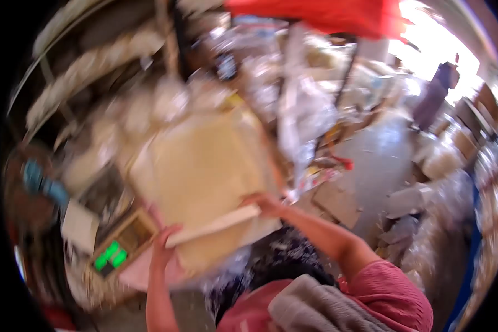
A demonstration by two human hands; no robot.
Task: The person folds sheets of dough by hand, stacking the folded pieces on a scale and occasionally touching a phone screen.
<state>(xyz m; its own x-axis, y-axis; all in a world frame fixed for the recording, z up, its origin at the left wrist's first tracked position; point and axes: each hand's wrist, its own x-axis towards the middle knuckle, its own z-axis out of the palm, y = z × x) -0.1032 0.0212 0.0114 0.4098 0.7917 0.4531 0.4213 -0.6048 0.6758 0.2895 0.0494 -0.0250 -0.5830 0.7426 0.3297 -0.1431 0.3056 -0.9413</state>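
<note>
A pale, narrow folded strip (213, 226) spans the space between my two hands, over a large stack of cream-coloured sheets (199, 160). My left hand (163, 243) grips the strip's left end, near the lower left of the stack. At its right end, my right hand (263, 205) holds it with the fingers bent over the edge. Motion blurs the sheets and the fingertips. Pink material (149, 269) lies under the stack's lower left corner.
Left of the stack stands a wooden box (128, 235) with bright green pieces (110, 255). Clear plastic bags (310, 110) are piled behind. Another person (437, 95) stands far right, beyond the grey floor (376, 160). Bagged bundles (431, 232) line the right side.
</note>
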